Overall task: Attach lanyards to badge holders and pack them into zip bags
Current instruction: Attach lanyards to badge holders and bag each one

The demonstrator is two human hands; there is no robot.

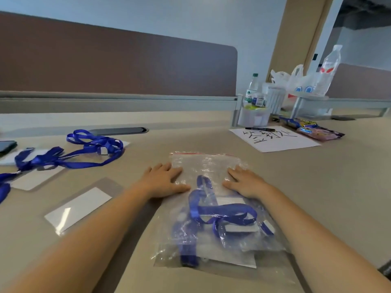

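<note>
Both hands, left hand (163,180) and right hand (245,182), lie flat with straight fingers on the clear plastic zip bag (208,163) holding blue lanyards (222,212) on the beige bench (317,187).

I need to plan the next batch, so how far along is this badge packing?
Done: one zip bag already holds blue lanyards with badge holders. In hand: the left hand and right hand press flat on it near its red-lined opening. Left: loose lanyards and a bare badge holder lie unpacked on the table.
</note>
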